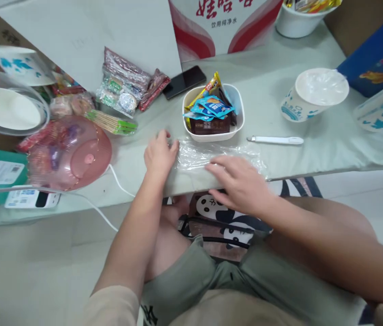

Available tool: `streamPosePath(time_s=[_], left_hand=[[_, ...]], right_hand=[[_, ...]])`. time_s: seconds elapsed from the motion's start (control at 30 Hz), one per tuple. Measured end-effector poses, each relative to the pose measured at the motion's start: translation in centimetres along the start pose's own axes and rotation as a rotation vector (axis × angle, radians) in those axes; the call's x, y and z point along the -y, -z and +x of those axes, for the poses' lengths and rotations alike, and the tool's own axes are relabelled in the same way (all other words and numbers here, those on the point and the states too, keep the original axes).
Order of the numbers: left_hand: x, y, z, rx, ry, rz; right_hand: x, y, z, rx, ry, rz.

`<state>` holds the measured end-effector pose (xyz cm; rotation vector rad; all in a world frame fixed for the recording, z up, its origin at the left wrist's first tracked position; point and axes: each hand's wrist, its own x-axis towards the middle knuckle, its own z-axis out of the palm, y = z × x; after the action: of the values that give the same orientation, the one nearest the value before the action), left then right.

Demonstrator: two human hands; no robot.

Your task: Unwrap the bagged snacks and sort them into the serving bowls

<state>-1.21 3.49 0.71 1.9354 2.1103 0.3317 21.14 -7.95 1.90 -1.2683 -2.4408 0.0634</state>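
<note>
A crumpled clear plastic bag or film (194, 156) lies flat along the table's front edge. My left hand (159, 154) rests at its left end, thumb apart from the fingers; the thumb touches or nearly touches the plastic. Over its right part hovers or rests my right hand (240, 183), fingers stretched and spread, with nothing gripped. Just behind the plastic stands a white bowl (213, 136) holding blue, yellow and dark brown snack packets (215, 108). To the bowl's right lies a white utility knife (276, 140).
A black phone (185, 82) and bagged snacks (123, 86) lie behind. A pink lidded container (89, 158) and white cable (119, 181) are left. Paper cups (300, 106) stand right; a carton (225, 31) stands at the back. A panda-print bag (211, 206) is below the edge.
</note>
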Motion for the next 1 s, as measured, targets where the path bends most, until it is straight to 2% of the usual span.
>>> streamPosePath(time_s=[0.13, 0.27, 0.33, 0.43, 0.53, 0.6, 0.7, 0.77, 0.83, 1.0], left_hand=[[-0.1, 0.1, -0.6, -0.013, 0.015, -0.002], [0.4, 0.8, -1.4, -0.068, 0.002, -0.055], [0.8, 1.1, -1.7, -0.130, -0.069, -0.099], [1.3, 1.2, -2.0, -0.175, -0.262, -0.221], [1.0, 0.6, -2.6, -0.094, -0.547, -0.354], [0.2, -0.1, -3.4, 0.011, -0.772, -0.393], [-1.3, -1.4, -4.9, 0.192, -1.058, -0.325], [-2.0, -2.0, -5.6, 0.306, -1.128, -0.220], [-2.1, -2.3, -6.0, 0.387, -1.116, -0.131], [-1.7, -1.7, -5.7, 0.421, -1.070, -0.144]], right_hand=[[0.8, -2.3, 0.5, 0.227, -0.054, -0.043], [0.2, -1.7, -0.7, 0.302, -0.008, -0.079], [-0.3, -1.1, -1.6, 0.299, 0.008, -0.109], [-1.9, -0.6, -2.5, 0.288, 0.082, -0.093], [-4.4, -0.1, -2.9, 0.279, 0.210, 0.020], [-5.9, 0.1, -3.1, 0.266, 0.223, 0.061], [-6.9, 0.4, -3.3, 0.286, 0.205, 0.077], [-6.9, 0.5, -3.5, 0.313, 0.191, 0.083], [-6.6, 0.6, -3.8, 0.328, 0.163, 0.090], [-5.9, 0.3, -4.4, 0.293, 0.130, 0.098]])
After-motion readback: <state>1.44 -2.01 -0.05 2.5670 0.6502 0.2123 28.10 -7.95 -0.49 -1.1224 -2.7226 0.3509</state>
